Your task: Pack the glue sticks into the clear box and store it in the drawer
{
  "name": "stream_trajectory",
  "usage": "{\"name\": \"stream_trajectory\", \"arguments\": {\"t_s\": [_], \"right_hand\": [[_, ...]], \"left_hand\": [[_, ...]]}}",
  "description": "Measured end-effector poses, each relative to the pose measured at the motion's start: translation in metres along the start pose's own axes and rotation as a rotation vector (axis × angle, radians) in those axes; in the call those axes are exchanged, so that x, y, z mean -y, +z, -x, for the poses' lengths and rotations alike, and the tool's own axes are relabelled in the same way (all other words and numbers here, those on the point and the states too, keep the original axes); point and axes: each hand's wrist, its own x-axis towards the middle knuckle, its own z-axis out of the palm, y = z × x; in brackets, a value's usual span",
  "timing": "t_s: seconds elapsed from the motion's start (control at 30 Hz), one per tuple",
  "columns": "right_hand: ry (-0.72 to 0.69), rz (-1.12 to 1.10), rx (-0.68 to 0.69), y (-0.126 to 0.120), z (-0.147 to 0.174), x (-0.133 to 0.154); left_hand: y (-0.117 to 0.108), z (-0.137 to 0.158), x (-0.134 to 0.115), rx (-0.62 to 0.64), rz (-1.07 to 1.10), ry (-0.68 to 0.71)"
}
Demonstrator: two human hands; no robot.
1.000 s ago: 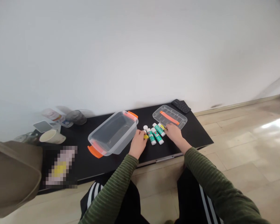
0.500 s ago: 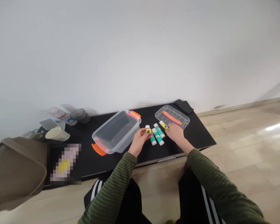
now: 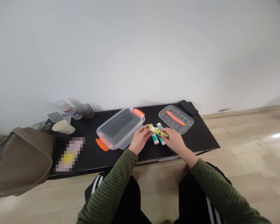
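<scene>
My left hand [image 3: 140, 137] pinches a small yellow cap [image 3: 150, 126] between thumb and fingers. My right hand [image 3: 174, 140] grips a yellow glue stick [image 3: 158, 132] whose white end points left, right at the cap; whether the two touch I cannot tell. Under my hands, several green-and-white glue sticks [image 3: 155, 139] lie on the black table [image 3: 189, 143], partly covered. Left of them stands a clear plastic box [image 3: 119, 129] with orange handles, its top uncovered. A clear lid [image 3: 176, 119] with an orange handle lies behind my right hand.
A black keyboard-like object [image 3: 188, 107] sits at the back right corner by the wall. On the left are a paper cup [image 3: 63, 127], a grey jar [image 3: 86, 111], a white bottle [image 3: 67, 107] and a brown bag [image 3: 21, 161]. A blurred pink-and-yellow item [image 3: 70, 154] lies near the front edge.
My right hand has brought the yellow glue stick left, up to the cap in my left hand. Both hands now hide more of the green glue sticks. The view has shifted slightly.
</scene>
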Motion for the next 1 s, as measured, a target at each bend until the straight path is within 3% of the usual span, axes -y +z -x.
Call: {"name": "stream_trajectory", "arguments": {"t_s": [0.3,0.7,1.0], "right_hand": [[0.0,0.005,-0.075,-0.008,0.004,0.013],[0.275,-0.24,0.046,-0.018,0.004,0.019],[0.267,-0.24,0.168,-0.015,-0.006,0.012]], "left_hand": [[0.0,0.004,0.003,0.034,-0.097,0.075],[0.001,0.002,0.007,0.076,-0.176,0.088],[0.002,-0.008,0.007,0.084,-0.388,0.148]]}}
